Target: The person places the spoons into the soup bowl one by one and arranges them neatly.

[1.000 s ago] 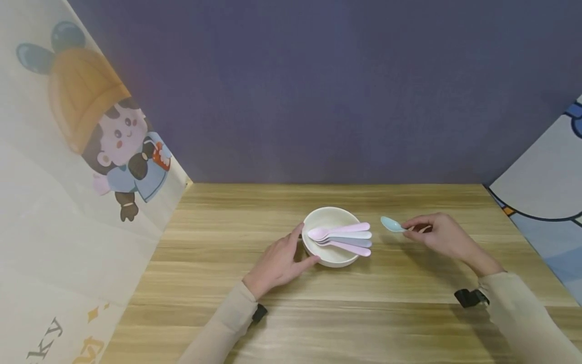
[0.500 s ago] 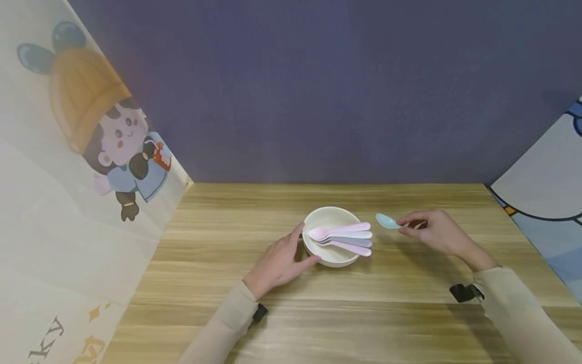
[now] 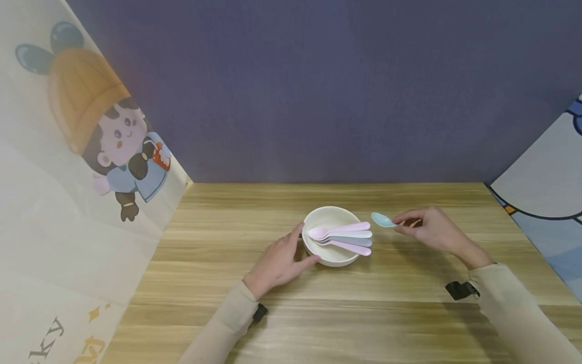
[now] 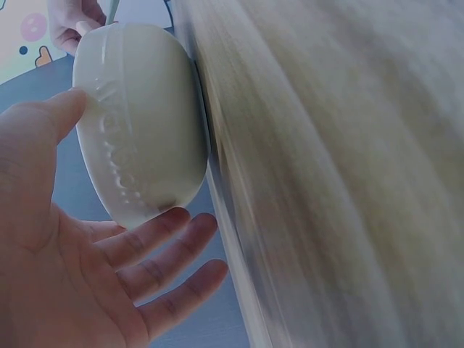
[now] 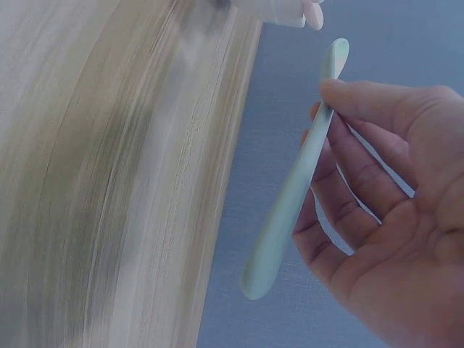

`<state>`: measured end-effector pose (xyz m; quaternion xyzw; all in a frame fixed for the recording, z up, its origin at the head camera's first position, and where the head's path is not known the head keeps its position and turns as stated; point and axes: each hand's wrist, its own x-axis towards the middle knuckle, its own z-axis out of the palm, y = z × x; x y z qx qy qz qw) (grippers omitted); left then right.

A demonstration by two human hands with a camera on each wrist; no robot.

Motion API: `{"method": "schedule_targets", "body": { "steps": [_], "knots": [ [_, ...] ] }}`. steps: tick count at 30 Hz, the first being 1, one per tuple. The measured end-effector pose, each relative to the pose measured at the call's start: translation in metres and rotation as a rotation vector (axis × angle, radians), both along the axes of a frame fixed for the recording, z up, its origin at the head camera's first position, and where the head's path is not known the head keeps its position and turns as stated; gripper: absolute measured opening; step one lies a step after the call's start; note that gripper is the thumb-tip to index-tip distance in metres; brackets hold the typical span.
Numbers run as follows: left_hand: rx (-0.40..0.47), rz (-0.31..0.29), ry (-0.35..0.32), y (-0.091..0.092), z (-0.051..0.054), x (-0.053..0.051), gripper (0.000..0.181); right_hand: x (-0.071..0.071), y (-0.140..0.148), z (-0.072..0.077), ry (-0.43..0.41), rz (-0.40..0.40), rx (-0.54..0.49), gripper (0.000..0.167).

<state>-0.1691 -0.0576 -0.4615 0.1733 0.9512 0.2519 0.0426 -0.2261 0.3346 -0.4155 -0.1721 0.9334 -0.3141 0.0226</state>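
A cream-coloured bowl (image 3: 334,215) stands on the wooden table. My left hand (image 3: 276,265) rests against its left side, thumb at the near rim and fingers loosely spread along the wall; the forefinger is partly hidden behind the bowl in the left wrist view. Across the bowl lie several small utensils with handles over the right rim: a pink spoon (image 3: 341,229) on top, then white, grey and pink handles (image 3: 356,248). To the right of the bowl, my right hand (image 3: 436,230) pinches a pale blue-green spoon (image 5: 286,206) between thumb and fingers, its head pointing at the bowl, above the table.
The wooden table (image 3: 218,222) ends at a dark blue-grey panel (image 3: 336,91) at the back. A white panel with a cartoon figure (image 3: 123,136) stands on the left. On the right is another printed panel (image 3: 541,177).
My right hand has moved a little left and slightly farther from me, bringing the pale spoon closer to the bowl. My left hand, the bowl and the utensils in it have stayed put.
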Motion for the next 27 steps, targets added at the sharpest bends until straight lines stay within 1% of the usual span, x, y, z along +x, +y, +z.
{"method": "schedule_targets", "body": {
  "steps": [6,16,27],
  "knots": [
    [-0.004,-0.004,0.006,0.0,-0.002,-0.001,0.103,0.0,-0.002,0.0,-0.009,-0.003,-0.002,0.021],
    [-0.004,-0.004,0.018,0.0,-0.002,-0.001,0.102,-0.001,-0.006,0.004,-0.042,-0.005,0.005,0.023],
    [-0.01,-0.004,0.025,0.0,-0.002,0.0,0.104,-0.004,-0.012,0.008,-0.025,0.022,-0.002,0.023]
  ]
}}
